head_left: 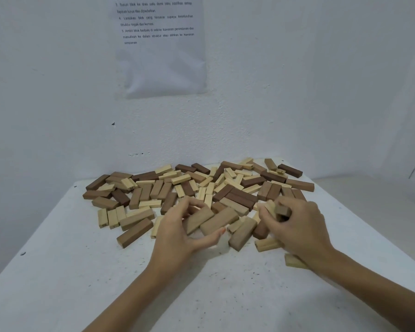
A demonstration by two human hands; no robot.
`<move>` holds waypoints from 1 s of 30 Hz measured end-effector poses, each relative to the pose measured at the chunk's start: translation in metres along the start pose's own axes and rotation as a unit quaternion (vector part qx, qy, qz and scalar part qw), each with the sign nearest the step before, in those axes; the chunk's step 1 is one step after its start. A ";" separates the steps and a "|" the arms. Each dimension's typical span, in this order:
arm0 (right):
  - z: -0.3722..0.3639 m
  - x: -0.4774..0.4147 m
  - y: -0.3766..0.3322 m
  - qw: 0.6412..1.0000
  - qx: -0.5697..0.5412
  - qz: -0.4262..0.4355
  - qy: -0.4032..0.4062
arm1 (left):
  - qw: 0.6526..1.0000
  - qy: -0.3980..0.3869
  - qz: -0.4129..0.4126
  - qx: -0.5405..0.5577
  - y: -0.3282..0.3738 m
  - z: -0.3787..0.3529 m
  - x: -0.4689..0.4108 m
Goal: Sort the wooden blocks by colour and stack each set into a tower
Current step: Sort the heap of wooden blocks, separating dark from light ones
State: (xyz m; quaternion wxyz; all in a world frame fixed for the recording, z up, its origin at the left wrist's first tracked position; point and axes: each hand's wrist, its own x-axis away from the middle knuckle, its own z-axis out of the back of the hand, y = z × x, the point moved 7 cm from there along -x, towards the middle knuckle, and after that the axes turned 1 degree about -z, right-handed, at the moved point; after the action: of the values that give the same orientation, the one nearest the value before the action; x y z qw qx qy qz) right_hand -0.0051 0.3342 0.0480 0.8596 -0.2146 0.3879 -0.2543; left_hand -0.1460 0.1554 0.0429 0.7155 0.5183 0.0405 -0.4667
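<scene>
Sorting stage, by the look of it — no tower begun anywhere on the white table [58, 271]. Best to pull one shade at a time out of the wooden blocks [225, 185] and lay each set on its own bare patch toward the near edge, well apart from the heap, to spare a second hunt at stacking time. With the left hand [182, 231], fingers and thumb curled round a mid-brown block [199, 219] at the heap's near fringe, lift clean rather than drag; mind the second mid-brown block [219, 221] touching it, apt to skid along. With the right hand [297, 228], fingers closed on a small bundle (a pale block [270, 208] and a dark-ended block [283, 210] at least; cannot tell how many more), split by shade before setting down, never two colours in one group. As for the blocks themselves: spread loose over the far half of the table, right up to the white wall [58, 116], lying flat and crisscross, some overlapping. Three shades, seemingly — pale cream, mid tan, dark reddish brown. Pale ones apparently slimmer than the brown, some with small dark marks on an end. Plain squared sticks of matt wood, probably steady when laid flat and squared up, probably quick to slide if set askew. One pale stray [294, 261] just beside the right wrist, apart from the main heap.
</scene>
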 end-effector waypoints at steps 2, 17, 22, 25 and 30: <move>-0.012 -0.022 -0.009 0.999 -0.050 -0.003 -0.006 | 1.000 0.019 0.016 0.004 -0.005 0.009 -0.009; -0.148 -0.118 -0.023 0.931 -0.267 -0.191 -0.161 | 0.989 0.072 0.132 -0.014 -0.077 -0.007 -0.090; -0.132 -0.115 -0.036 0.924 -0.253 -0.135 -0.252 | 0.985 0.082 0.148 0.042 -0.069 0.000 -0.085; -0.099 -0.112 -0.030 0.935 -0.222 -0.111 -0.252 | 0.991 0.066 0.115 0.031 -0.046 0.001 -0.078; -0.042 -0.093 0.013 0.963 -0.079 -0.097 -0.240 | 0.997 -0.049 0.031 -0.055 0.001 -0.028 -0.052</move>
State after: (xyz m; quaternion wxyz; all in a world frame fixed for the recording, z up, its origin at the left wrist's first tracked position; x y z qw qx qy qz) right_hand -0.0868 0.3928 0.0673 0.8788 -0.3734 0.1663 -0.2461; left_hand -0.1628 0.2103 0.0589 0.7582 0.4557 0.0144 -0.4662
